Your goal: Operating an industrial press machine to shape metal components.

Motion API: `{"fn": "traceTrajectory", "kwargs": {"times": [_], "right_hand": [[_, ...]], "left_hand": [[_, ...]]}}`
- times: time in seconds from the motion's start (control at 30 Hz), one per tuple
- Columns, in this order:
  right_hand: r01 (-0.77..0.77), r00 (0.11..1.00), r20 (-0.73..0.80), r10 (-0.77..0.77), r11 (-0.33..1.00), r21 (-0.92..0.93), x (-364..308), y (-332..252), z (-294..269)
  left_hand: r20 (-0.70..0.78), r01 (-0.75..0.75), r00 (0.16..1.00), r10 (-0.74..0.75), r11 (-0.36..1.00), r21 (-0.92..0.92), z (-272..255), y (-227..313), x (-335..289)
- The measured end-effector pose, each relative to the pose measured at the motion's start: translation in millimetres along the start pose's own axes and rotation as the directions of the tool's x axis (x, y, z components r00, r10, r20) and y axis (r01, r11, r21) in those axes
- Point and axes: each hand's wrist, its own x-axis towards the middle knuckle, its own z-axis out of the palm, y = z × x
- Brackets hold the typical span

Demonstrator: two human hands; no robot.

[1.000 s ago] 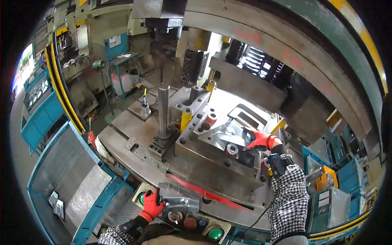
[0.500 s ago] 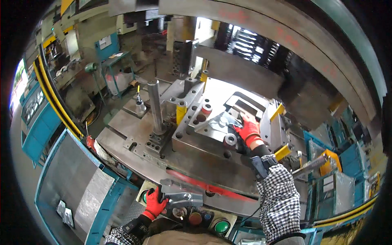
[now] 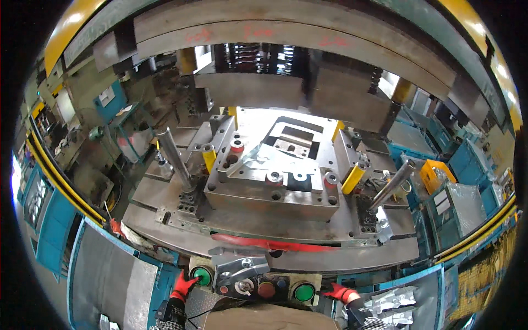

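Observation:
My left hand (image 3: pixel 184 285), in a red glove, is at the left end of the push-button box (image 3: pixel 281 301). Its fingers are stretched out, reaching the left green button (image 3: pixel 202 276). At the box's other end my red-gloved right hand (image 3: pixel 342 293) is open and empty, its fingers pointing at the right green button (image 3: pixel 303 292); I cannot tell whether they touch. A formed grey metal bracket (image 3: pixel 242 269) lies on top of the box between the buttons. Farther ahead, a flat shiny sheet-metal blank (image 3: pixel 286 164) rests on the lower die (image 3: pixel 264 199).
The upper press block (image 3: pixel 297 37) hangs above the die. Steel guide posts (image 3: pixel 175 155) and yellow posts (image 3: pixel 353 177) rise around it. A red strip (image 3: pixel 275 243) runs along the bed's front edge. Blue-framed bins flank me; the right bin (image 3: pixel 404 279) holds several formed metal parts.
My right hand has left the sheet-metal blank on the die and come back to the button box. My left hand has shifted left from beside the bracket to the green button. The view has turned.

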Motion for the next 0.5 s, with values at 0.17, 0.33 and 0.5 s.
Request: {"fn": "traceTrajectory", "kwargs": {"times": [0.17, 0.33, 0.5], "right_hand": [[-0.06, 0.958, -0.264, 0.114, 0.977, 0.204, 34, 58, 97], [-0.122, 0.908, -0.38, 0.177, 0.979, 0.166, 46, 58, 122], [-0.184, 0.879, -0.426, 0.213, 0.977, 0.108, 42, 55, 125]], "left_hand": [[0.067, 0.172, 0.983, -0.169, 0.984, -0.044, 3, -6, 9], [-0.066, 0.167, 0.984, -0.166, 0.986, 0.009, 12, -5, 7], [-0.049, 0.102, 0.994, -0.099, 0.993, 0.064, 12, -11, 3]]}}
